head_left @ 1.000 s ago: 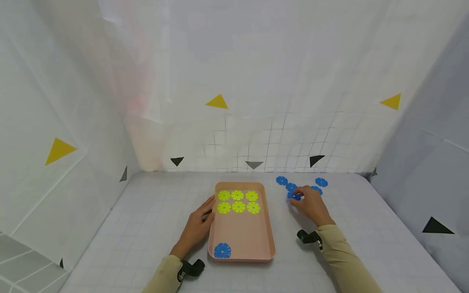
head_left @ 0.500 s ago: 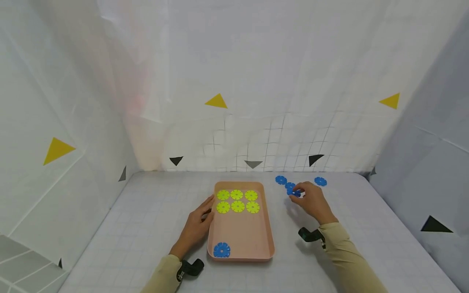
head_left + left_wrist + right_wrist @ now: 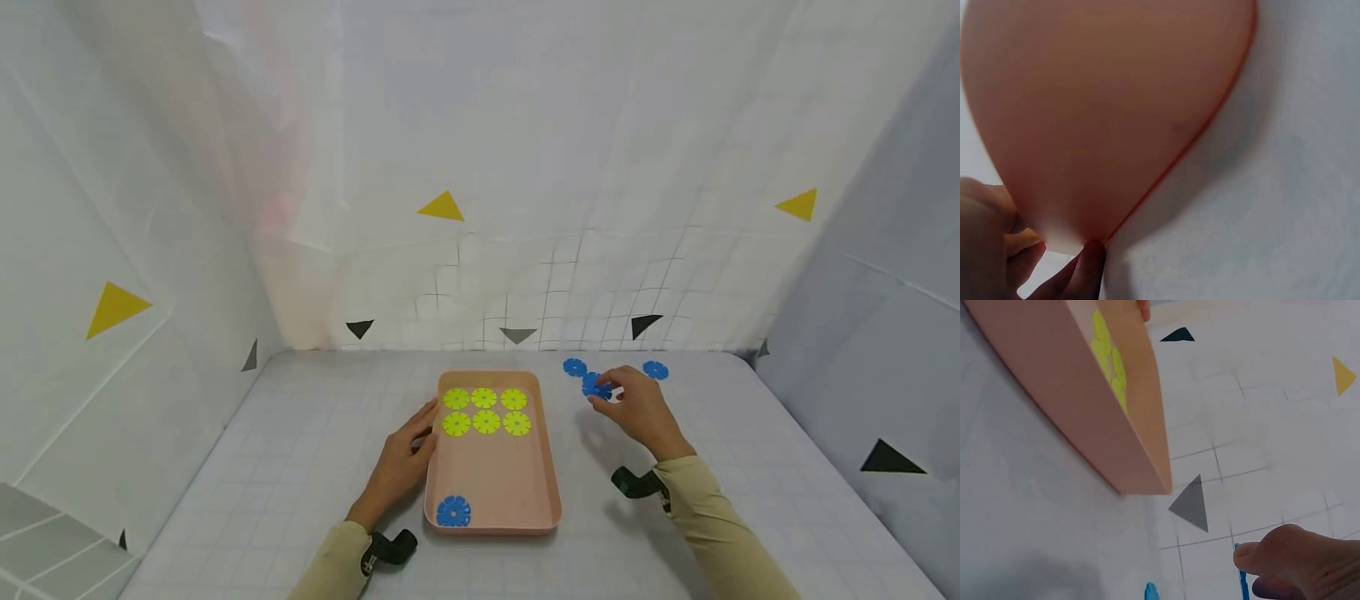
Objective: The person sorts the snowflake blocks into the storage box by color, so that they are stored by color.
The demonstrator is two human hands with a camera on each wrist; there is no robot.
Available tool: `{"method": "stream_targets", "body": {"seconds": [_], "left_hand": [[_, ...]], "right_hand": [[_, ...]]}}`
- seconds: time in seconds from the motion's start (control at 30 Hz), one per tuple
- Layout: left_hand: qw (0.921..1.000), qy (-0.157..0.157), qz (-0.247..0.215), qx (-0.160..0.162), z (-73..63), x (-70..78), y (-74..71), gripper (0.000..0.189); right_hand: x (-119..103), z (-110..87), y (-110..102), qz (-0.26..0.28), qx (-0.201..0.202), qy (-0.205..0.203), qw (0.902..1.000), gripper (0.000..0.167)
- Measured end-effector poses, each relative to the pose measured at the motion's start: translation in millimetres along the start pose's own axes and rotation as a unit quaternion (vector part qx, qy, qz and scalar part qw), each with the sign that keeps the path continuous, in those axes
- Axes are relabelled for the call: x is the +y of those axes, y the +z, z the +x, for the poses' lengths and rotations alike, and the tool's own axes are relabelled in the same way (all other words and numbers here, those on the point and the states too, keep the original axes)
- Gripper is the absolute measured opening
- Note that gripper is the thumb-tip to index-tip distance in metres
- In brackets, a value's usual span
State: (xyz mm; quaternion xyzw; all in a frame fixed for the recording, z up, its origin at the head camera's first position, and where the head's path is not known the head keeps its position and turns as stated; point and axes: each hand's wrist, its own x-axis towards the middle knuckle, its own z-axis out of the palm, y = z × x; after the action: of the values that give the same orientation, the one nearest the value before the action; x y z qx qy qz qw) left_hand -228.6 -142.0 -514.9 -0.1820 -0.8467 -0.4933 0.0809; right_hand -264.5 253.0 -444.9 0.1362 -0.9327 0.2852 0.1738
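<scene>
My right hand pinches a blue notched plastic disc between thumb and fingertips, above the table to the right of the tray. In the right wrist view this blue disc appears edge-on under the thumb. Just behind it lies another blue disc, partly covered. My left hand rests against the left outer wall of the pink tray, its fingers touching the side. Inside the tray, several yellow-green discs form two rows at the far end, and one blue disc sits in the near left corner.
More blue discs lie toward the back of the table, one to the left and one to the right of the right hand. White sheeting with yellow and black triangles surrounds the white table.
My right hand has risen slightly from the tabletop with the pinched blue disc, and its shadow has spread away. Another blue disc near that hand is now hidden. The left hand stays at the tray.
</scene>
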Motion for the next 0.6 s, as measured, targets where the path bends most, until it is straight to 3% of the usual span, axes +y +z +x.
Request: {"method": "stream_targets", "body": {"seconds": [0.33,0.6], "left_hand": [[1.0000,-0.001,-0.002,0.001,0.0,-0.2,-0.2,0.053],[1.0000,0.003,-0.004,0.000,0.5,-2.7,-0.1,0.053]], "right_hand": [[-19,-3.4,-5,0.011,0.009,-0.033,0.9994,0.025],[-28,-3.9,-5,0.015,0.008,-0.030,0.9994,0.026]]}}
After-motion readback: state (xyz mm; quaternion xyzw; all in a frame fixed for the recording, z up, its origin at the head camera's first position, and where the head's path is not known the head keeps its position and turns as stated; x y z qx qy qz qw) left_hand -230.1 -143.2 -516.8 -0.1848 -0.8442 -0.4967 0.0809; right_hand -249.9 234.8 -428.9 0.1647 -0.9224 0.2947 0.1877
